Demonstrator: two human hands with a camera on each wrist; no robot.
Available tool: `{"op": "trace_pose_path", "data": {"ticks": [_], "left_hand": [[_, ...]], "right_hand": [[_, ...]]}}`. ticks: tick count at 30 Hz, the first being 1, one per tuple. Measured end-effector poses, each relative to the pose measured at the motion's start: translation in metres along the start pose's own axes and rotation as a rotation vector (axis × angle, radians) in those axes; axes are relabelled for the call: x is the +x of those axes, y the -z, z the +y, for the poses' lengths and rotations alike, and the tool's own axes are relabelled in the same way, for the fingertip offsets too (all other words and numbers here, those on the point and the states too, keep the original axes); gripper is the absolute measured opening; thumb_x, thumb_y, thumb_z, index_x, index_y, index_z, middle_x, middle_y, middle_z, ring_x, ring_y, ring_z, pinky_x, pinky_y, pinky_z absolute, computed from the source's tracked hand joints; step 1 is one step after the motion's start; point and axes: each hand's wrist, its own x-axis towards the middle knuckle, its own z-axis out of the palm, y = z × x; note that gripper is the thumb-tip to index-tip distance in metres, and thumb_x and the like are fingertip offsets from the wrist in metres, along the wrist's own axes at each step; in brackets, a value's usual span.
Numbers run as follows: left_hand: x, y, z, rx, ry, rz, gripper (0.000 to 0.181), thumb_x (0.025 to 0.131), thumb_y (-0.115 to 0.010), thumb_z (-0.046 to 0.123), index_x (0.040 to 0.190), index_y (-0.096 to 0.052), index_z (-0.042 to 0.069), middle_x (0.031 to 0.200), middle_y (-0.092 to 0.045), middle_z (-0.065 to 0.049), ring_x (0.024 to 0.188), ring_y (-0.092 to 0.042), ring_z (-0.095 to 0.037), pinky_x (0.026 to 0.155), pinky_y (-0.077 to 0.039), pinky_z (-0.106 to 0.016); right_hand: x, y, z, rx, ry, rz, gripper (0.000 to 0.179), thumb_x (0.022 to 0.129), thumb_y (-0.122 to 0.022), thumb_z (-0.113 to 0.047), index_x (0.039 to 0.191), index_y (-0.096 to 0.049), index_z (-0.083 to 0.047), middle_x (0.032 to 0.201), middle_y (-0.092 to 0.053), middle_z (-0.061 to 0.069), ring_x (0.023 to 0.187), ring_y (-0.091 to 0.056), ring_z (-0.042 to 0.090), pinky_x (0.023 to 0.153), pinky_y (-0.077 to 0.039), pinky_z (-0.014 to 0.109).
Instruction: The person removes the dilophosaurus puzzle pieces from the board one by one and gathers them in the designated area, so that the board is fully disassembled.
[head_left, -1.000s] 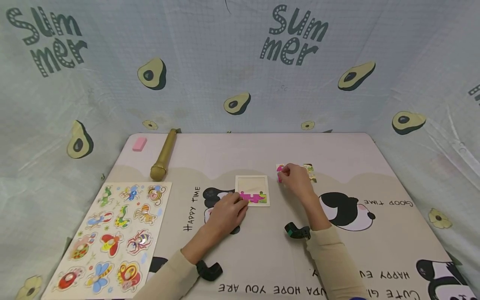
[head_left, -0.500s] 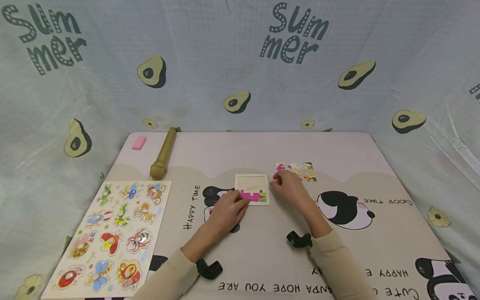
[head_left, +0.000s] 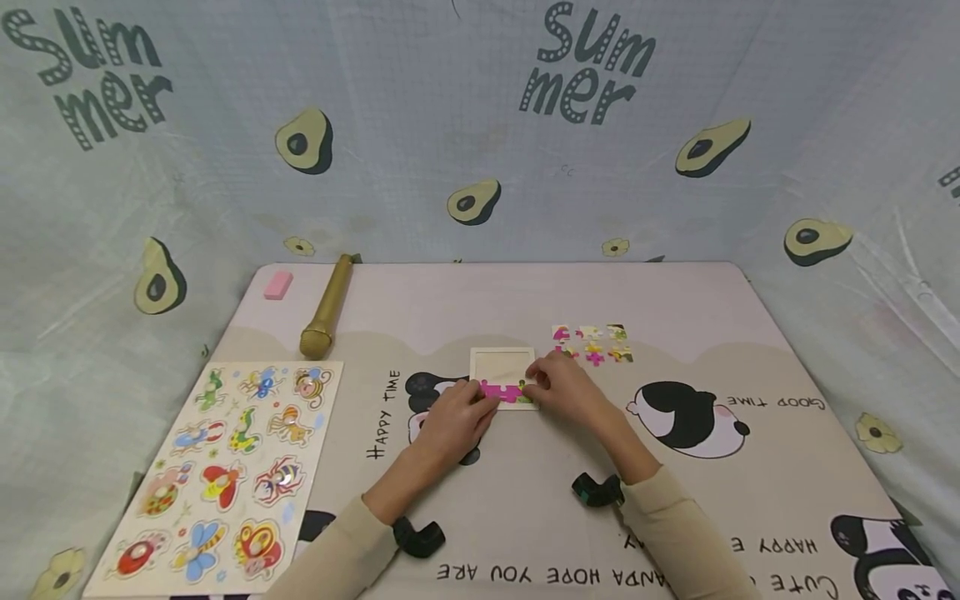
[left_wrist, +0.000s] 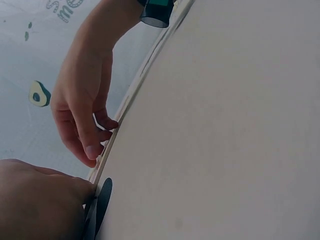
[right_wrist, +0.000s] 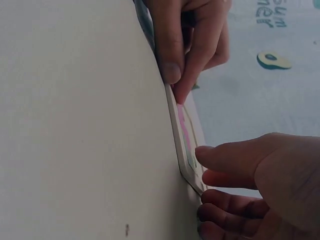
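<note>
A small square wooden puzzle board (head_left: 502,364) lies mid-table in the head view. Pink pieces (head_left: 498,391) fill a strip along its near side. My left hand (head_left: 453,423) holds the board's near left corner. In the right wrist view, that hand's thumb (right_wrist: 172,72) is on the outer edge and a fingertip reaches the pink strip. My right hand (head_left: 567,390) is at the board's right side, its thumb (right_wrist: 205,156) over the inner pieces and its other fingers loosely bent by the outer edge, no loose piece between them. Several jigsaw pieces (head_left: 595,357) lie behind it in two rows.
On the left lies a big board with insect pictures (head_left: 243,433). Behind it are a gold microphone (head_left: 327,308) and a pink block (head_left: 278,285). A patterned curtain (head_left: 405,125) surrounds the table (head_left: 450,300) at the back and sides.
My right hand has moved left and nearer, from over the loose pieces to the board's right edge, uncovering the two rows. My left hand has stayed at the board's corner.
</note>
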Motion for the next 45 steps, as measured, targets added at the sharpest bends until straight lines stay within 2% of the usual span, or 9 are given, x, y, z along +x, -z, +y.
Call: {"op": "trace_pose_path", "data": {"ticks": [10,20,38,45], "left_hand": [[0.0012,-0.0004,-0.0002,0.027,-0.001,-0.007,0.014,0.091,-0.074,0.016,0.103,-0.079,0.013,0.087,-0.059,-0.003,0.077,-0.053,-0.015,0.064,-0.046,-0.026],[0.0019,-0.0006,0.0012,0.024,-0.004,-0.009,0.014,0.091,-0.074,0.017,0.103,-0.078,0.013,0.085,-0.059,-0.003,0.076,-0.053,-0.016,0.064,-0.046,-0.026],[0.0021,0.0012,0.001,0.009,0.01,-0.017,0.015,0.091,-0.074,0.017,0.105,-0.078,0.012,0.085,-0.058,-0.003,0.077,-0.052,-0.015,0.066,-0.045,-0.026],[0.0018,0.0002,-0.0002,0.006,0.007,-0.012,0.016,0.091,-0.074,0.017,0.105,-0.078,0.013,0.085,-0.058,-0.004,0.076,-0.052,-0.015,0.065,-0.045,-0.025]], "right_hand": [[0.0003,0.0002,-0.0033,0.011,-0.02,-0.07,0.029,0.085,-0.081,-0.028,0.099,-0.073,-0.004,0.094,-0.06,0.005,0.082,-0.055,0.015,0.077,-0.05,0.03],[-0.0002,0.0,-0.0033,0.062,-0.069,-0.101,0.031,0.085,-0.081,-0.026,0.1,-0.067,-0.003,0.089,-0.057,0.005,0.08,-0.051,0.016,0.072,-0.045,0.027],[0.0004,0.0012,-0.003,0.172,-0.113,-0.098,0.033,0.085,-0.082,-0.023,0.102,-0.061,-0.004,0.092,-0.058,0.007,0.083,-0.053,0.017,0.076,-0.048,0.028],[0.0019,0.0011,0.0011,0.237,-0.114,-0.093,0.03,0.086,-0.08,-0.019,0.104,-0.06,-0.006,0.09,-0.06,0.005,0.081,-0.054,0.016,0.072,-0.048,0.025]]}}
